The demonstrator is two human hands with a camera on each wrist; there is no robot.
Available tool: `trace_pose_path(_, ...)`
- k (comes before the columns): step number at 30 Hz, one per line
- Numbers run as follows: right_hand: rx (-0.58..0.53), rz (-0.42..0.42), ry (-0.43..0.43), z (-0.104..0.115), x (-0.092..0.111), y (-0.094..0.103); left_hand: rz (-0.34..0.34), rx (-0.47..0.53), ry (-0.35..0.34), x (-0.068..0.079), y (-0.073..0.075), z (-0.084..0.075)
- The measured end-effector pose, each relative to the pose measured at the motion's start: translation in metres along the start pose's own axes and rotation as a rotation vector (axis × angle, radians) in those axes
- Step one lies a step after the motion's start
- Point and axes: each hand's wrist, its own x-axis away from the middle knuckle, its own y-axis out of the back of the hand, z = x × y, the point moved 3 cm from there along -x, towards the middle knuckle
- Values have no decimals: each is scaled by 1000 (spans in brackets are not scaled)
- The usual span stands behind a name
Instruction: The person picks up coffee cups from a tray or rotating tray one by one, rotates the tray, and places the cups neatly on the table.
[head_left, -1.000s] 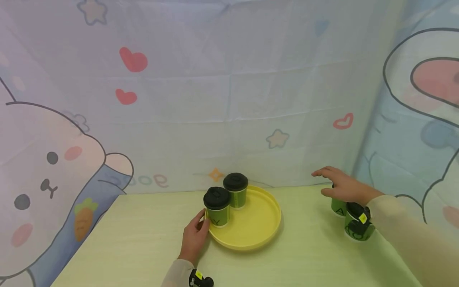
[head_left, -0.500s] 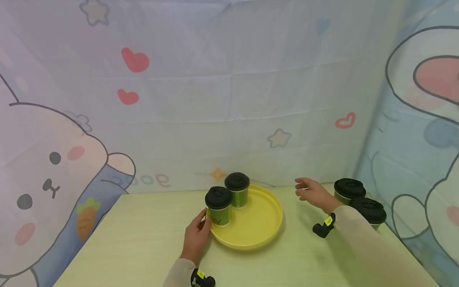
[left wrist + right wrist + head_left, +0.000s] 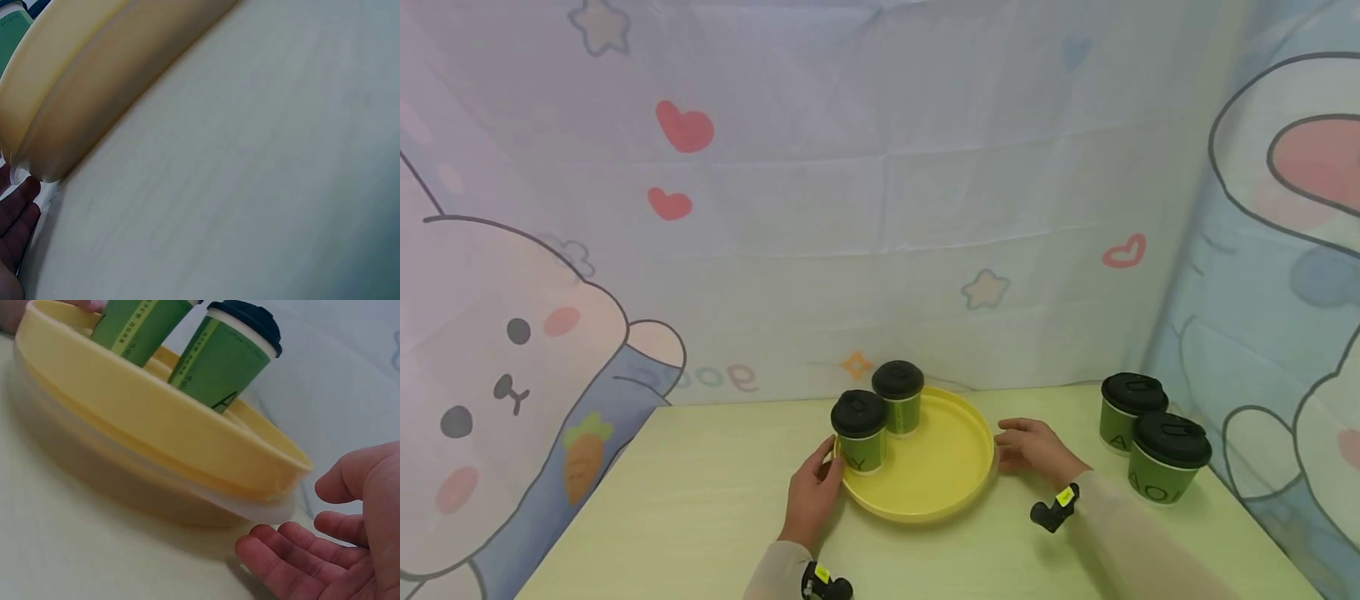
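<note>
A round yellow tray [image 3: 925, 492] with a raised rim lies on the table. Two green paper cups with black lids stand upright on its left part: the front cup [image 3: 859, 437] and the rear cup [image 3: 901, 400]. My left hand [image 3: 811, 500] holds the tray's left rim, beside the front cup; the left wrist view shows its fingertips low against the tray's side. Across from it, my right hand [image 3: 1037, 452] is at the right rim. In the right wrist view this hand [image 3: 325, 550] has thumb and fingers spread, a small gap from the rim.
Two more lidded green cups stand at the table's right: a rear one [image 3: 1129, 412] and a nearer one [image 3: 1168, 458]. A cartoon-printed cloth [image 3: 820, 208] hangs behind the table [image 3: 700, 500]. Both wrists carry small black cameras.
My right hand has moved left and down from above the right-hand cups to the tray's right rim, uncovering those cups. My left hand and the tray have stayed put.
</note>
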Motion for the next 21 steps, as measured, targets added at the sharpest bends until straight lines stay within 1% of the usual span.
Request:
trace_pose_path(6,-103,-19,-27,-14,0,-8,-2,0,-1,-1,0,0)
trace_pose_path(13,-230,40,5,-22,1,-13,2,-5,10,0,1,0)
trace_pose_path(21,-273,83,48,-28,-1,-12,-2,-4,11,1,0,-1)
